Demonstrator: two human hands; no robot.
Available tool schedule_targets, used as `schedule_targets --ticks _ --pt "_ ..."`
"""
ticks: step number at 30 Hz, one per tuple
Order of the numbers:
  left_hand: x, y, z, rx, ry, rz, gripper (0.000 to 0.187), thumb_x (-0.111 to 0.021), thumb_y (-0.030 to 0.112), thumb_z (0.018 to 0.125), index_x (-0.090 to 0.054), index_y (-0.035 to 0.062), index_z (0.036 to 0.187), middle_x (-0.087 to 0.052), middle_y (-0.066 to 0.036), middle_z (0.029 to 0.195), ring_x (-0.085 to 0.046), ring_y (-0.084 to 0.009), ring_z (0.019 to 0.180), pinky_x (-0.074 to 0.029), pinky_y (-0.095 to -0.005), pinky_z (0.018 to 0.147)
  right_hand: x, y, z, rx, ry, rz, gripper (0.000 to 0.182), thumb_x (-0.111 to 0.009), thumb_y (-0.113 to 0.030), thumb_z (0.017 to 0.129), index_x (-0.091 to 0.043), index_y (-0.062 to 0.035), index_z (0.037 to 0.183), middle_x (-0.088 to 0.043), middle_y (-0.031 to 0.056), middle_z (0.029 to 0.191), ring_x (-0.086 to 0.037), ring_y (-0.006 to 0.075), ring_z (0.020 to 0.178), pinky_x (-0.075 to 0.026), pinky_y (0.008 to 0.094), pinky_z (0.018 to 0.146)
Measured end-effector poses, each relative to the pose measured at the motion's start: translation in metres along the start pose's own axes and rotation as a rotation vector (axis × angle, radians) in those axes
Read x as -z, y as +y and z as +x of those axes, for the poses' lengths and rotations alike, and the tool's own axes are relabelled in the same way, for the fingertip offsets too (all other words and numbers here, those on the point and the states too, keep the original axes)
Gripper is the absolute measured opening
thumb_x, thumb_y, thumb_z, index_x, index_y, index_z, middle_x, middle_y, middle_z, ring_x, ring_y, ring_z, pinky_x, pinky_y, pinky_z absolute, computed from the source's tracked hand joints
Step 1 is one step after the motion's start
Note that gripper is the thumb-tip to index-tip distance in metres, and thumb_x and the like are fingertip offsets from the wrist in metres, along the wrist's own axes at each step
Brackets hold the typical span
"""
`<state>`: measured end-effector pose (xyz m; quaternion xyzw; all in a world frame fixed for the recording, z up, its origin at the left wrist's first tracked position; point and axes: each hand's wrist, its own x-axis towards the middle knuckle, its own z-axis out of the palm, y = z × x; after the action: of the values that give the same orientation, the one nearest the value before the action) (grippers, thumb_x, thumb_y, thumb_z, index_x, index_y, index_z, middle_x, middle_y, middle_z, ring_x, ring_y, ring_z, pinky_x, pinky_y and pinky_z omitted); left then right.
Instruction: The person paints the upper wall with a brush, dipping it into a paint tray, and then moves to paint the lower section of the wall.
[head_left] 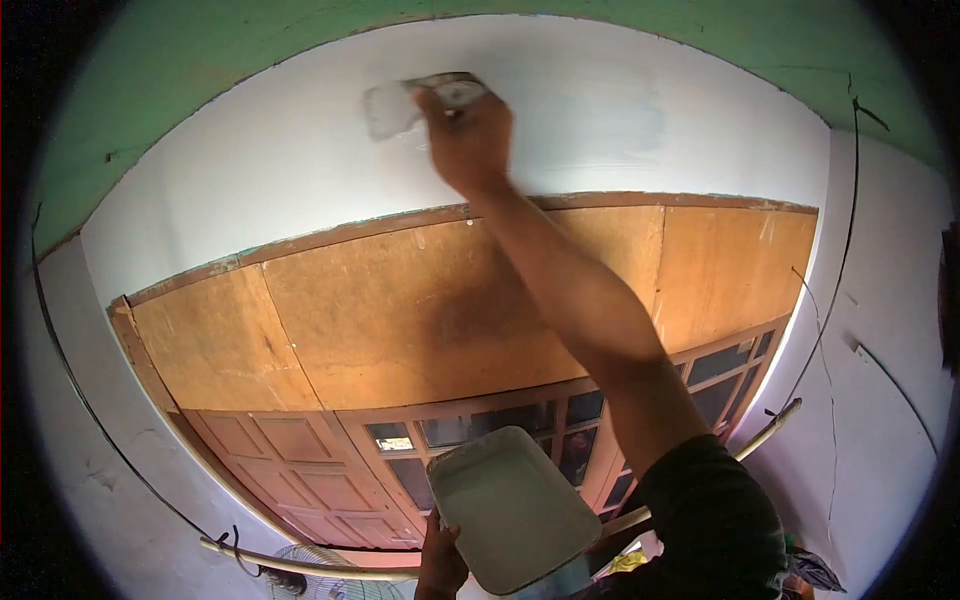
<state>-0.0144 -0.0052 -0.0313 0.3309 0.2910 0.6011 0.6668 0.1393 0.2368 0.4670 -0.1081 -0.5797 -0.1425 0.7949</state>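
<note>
My right hand point(472, 135) is raised to the white upper wall point(280, 130), its fingers wrapped round the handle of a paint brush point(392, 108). The whitish head of the brush points left against the wall and looks blurred. A greyish, wet-looking patch point(590, 110) shows on the wall to the right of the hand. Low in the view, my left hand point(441, 560) grips the left edge of a shallow rectangular tray point(515, 512). The inside of the tray is pale grey; how much paint lies in it I cannot tell.
Wooden panels point(380, 310) run below the white wall, above a door point(290, 450) and glass panes. A pole point(310, 568) hangs on black cords at both sides. A fan cage point(330, 580) stands at the bottom left. The ceiling point(200, 50) is green.
</note>
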Motion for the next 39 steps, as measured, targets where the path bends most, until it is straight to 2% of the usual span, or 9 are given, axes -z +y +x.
schedule_targets --ticks 2,12,13,14,17,23,27,34,39 --pt "0.02 -0.015 0.004 -0.051 0.0 0.144 0.075 -0.068 0.031 0.096 -0.032 0.0131 0.158 -0.052 -0.013 0.147 -0.053 -0.0282 0.134 -0.048 -0.0469 0.109 -0.014 0.006 0.004 -0.074 0.027 0.009 0.026 -0.08 -0.027 0.088 -0.076 -0.002 0.094 -0.072 0.0135 0.071 -0.068 0.022 0.065 -0.053 0.0361 0.064" --pt "-0.003 -0.006 0.001 -0.014 0.002 0.046 0.069 -0.062 0.022 0.092 -0.034 0.0067 0.154 -0.054 -0.016 0.141 -0.055 -0.0319 0.129 -0.049 -0.0466 0.107 0.233 0.119 0.107 0.052 0.229 -0.341 0.038 -0.082 -0.039 0.087 -0.076 -0.0012 0.084 -0.072 0.006 0.073 -0.062 0.014 0.064 -0.05 0.0322 0.063" --pt "0.007 -0.018 0.004 -0.072 0.0 0.084 0.063 -0.064 0.03 0.099 -0.038 0.0092 0.152 -0.056 -0.012 0.14 -0.058 -0.0273 0.125 -0.053 -0.042 0.102 0.26 0.127 0.116 0.079 0.259 -0.499 0.039 -0.083 -0.038 0.087 -0.076 0.0001 0.089 -0.073 0.0078 0.075 -0.064 0.0157 0.066 -0.052 0.0333 0.066" --pt "0.018 -0.025 0.008 -0.071 -0.003 0.084 0.063 -0.064 0.03 0.099 -0.038 0.0092 0.152 -0.056 -0.012 0.14 -0.058 -0.0273 0.125 -0.053 -0.042 0.102 0.275 0.116 0.118 0.004 0.27 -0.628 0.034 -0.076 -0.037 0.091 -0.078 -0.0041 0.095 -0.078 0.0156 0.087 -0.076 0.0296 0.082 -0.057 0.039 0.074" --pt "0.029 -0.027 0.015 -0.078 -0.015 0.217 0.061 -0.064 0.032 0.099 -0.041 0.0093 0.151 -0.058 -0.012 0.139 -0.058 -0.0276 0.126 -0.053 -0.0431 0.102 0.302 0.1 0.116 0.047 0.275 -0.841 0.028 -0.074 -0.037 0.091 -0.077 -0.0099 0.099 -0.077 0.0142 0.085 -0.076 0.033 0.08 -0.058 0.0425 0.074" --pt "-0.033 0.017 0.003 0.05 0.027 -0.132 0.078 -0.067 0.02 0.085 -0.032 0.0044 0.153 -0.052 -0.017 0.142 -0.055 -0.0354 0.13 -0.048 -0.0505 0.109 0.243 0.077 0.066 0.084 0.06 -1.113 0.027 -0.072 -0.031 0.086 -0.072 -0.02 0.111 -0.074 0.0103 0.079 -0.073 0.0357 0.073 -0.058 0.048 0.065" --pt "-0.022 0.008 0.002 0.076 0.017 -0.17 0.08 -0.073 0.023 0.085 -0.033 0.0054 0.152 -0.054 -0.016 0.141 -0.056 -0.0338 0.129 -0.05 -0.0498 0.106 0.147 0.065 0.021 0.26 0.076 -0.744 0.021 -0.072 -0.028 0.088 -0.074 -0.0191 0.107 -0.075 0.0097 0.085 -0.072 0.0322 0.07 -0.057 0.0439 0.062" --pt "-0.038 0.018 -0.009 0.051 -0.041 -0.187 0.074 -0.074 0.024 0.088 -0.039 0.0042 0.15 -0.057 -0.015 0.139 -0.06 -0.0331 0.125 -0.053 -0.0488 0.104 -0.01 -0.005 -0.027 0.109 -0.014 -0.231 0.017 -0.074 -0.026 0.088 -0.073 -0.0148 0.1 -0.076 0.0129 0.088 -0.072 0.0351 0.071 -0.057 0.0442 0.062" --pt "-0.044 0.035 -0.017 0.016 0.002 -0.169 0.076 -0.074 0.026 0.087 -0.038 0.0026 0.15 -0.056 -0.016 0.139 -0.059 -0.0333 0.126 -0.053 -0.0489 0.103 -0.029 -0.005 -0.032 -0.141 -0.062 -0.131 0.02 -0.073 -0.03 0.088 -0.074 -0.014 0.1 -0.073 0.0153 0.08 -0.071 0.0385 0.073 -0.056 0.0493 0.065"
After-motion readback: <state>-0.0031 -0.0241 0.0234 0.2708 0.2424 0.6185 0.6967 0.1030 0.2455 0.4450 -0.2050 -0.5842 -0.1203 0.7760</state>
